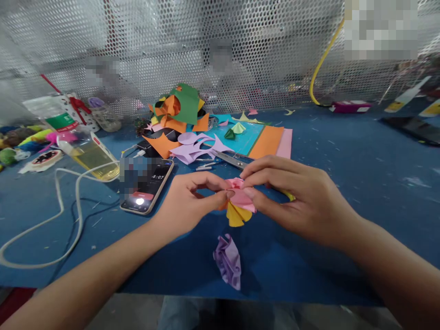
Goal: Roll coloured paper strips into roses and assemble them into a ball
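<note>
Between my two hands is a pink paper piece with a ruffled upper edge. The thumb and fingers of my left hand pinch its left side, and my right hand grips its right side. Below it shows a yellow fan-folded paper piece, with a bit of orange at the left; whether these are joined to the pink paper I cannot tell. A crumpled purple paper piece lies nearer the table's front edge. Scissors rest just beyond my hands, their handles partly hidden by my right hand.
Lilac offcuts and orange and green scraps lie heaped beyond. Coloured sheets are stacked to their right. On the left are a phone, its white cable and a tilted bottle. A perforated metal screen stands behind.
</note>
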Demonstrator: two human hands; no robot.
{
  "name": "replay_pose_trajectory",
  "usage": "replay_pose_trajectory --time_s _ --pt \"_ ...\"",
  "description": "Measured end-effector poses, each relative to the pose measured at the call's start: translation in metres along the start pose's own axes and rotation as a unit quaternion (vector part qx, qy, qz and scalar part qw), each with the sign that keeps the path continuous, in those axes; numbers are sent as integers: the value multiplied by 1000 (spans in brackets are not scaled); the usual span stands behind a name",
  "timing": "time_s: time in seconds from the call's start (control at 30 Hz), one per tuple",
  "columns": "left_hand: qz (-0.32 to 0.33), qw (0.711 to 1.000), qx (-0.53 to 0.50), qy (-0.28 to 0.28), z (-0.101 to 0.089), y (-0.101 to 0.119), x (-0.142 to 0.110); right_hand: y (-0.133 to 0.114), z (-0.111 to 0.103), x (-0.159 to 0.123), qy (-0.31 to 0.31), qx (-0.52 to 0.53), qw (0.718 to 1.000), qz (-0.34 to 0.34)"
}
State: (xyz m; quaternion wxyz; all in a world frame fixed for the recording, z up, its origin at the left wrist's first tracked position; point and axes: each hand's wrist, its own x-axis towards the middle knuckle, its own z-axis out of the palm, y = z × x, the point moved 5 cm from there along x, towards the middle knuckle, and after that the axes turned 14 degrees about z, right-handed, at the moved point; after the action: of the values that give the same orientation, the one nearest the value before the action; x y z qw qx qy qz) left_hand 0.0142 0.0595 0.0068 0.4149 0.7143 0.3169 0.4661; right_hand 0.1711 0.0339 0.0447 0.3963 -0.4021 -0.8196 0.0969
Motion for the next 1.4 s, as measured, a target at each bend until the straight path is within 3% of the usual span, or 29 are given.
replay_pose_trajectory --time_s 0.4,1.07,1.23,1.4 --pt "-41 987 -132 77 -6 -7 5 8 -10 2 7 52 998 33" --pt "-95 963 -228 107 -5 -8 8 -3 -11 -1 27 65 998 -3" --pt "-99 964 -224 103 -4 -7 7 -3 -10 -1 24 71 997 -3" --pt "-54 982 -144 107 -5 -5 4 -1 -5 -2 31 40 999 -13"
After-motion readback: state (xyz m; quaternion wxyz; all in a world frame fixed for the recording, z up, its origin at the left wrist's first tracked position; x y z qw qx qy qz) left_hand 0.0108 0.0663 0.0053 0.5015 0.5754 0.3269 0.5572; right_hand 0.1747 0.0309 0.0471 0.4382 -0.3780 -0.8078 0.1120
